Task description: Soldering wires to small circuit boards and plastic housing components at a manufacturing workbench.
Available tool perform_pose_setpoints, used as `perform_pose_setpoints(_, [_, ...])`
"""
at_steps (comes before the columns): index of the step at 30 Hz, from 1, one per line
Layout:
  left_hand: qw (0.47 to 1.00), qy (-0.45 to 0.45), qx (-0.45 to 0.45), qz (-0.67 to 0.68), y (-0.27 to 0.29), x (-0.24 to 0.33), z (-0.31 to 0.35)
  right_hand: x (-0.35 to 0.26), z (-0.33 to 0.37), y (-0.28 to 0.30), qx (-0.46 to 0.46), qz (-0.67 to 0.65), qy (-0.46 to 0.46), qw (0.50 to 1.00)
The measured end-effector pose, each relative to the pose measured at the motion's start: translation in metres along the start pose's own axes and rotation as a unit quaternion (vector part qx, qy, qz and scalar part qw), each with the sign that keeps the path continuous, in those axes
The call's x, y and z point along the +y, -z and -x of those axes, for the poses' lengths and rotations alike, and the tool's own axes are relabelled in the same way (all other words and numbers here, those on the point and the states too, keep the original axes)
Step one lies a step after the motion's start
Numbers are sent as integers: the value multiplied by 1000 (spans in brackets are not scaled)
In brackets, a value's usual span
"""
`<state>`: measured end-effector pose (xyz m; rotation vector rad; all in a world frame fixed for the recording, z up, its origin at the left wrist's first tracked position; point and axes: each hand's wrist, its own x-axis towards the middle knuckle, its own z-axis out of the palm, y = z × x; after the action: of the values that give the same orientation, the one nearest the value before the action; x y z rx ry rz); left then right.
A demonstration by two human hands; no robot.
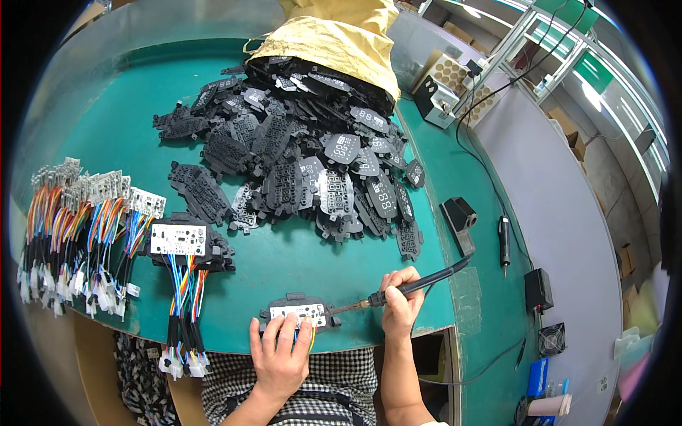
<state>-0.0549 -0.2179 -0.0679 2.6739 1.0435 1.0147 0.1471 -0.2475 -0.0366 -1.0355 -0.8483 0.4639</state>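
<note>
A white circuit board (284,312) lies in a black plastic housing (332,321) near the table's front edge, with colored wires trailing off its near side. The spread fingertips of my left hand (278,358) press down on this board. In my right hand (400,307) I grip a soldering iron (433,277) like a pen, its tip pointing left and reaching the board's right end. Whether the tip actually touches a joint is too small to tell. Left of these sits another white board (177,239) on stacked black housings, its wires and white connectors hanging over the edge.
A big heap of black display housings (284,181) spills from a yellow sack (334,46). Bundles of wired boards (99,188) line the table's left side. At right are a black iron stand (458,221), an electric screwdriver (504,245), a black box (538,290) and a small fan (551,339).
</note>
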Motion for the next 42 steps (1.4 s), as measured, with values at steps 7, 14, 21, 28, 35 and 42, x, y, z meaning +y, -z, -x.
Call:
perform_pose_setpoints(7, [1000, -7, -1, 0, 0, 0, -1, 3, 6, 5, -24, 38, -41, 998])
perform_pose_setpoints(14, [1000, -6, -2, 0, 0, 0, -1, 2, 8, 1, -37, 46, -44, 997])
perform_pose_setpoints(21, [1000, -4, 0, 0, 1, 1, -1, 0, 8, 2, -50, 62, -22, 997])
perform_pose_setpoints(28, [1000, -7, -1, -1, 1, 1, -1, 0, 7, 2, -42, 24, 0, 999])
perform_pose_setpoints(35, [1000, -4, -1, 3, 0, 1, -1, 0, 7, 1, -58, 52, -13, 997])
perform_pose_setpoints(42, [1000, -1, 5, -5, 1, 0, 0, -4, 3, -9, -5, -23, 37, 999])
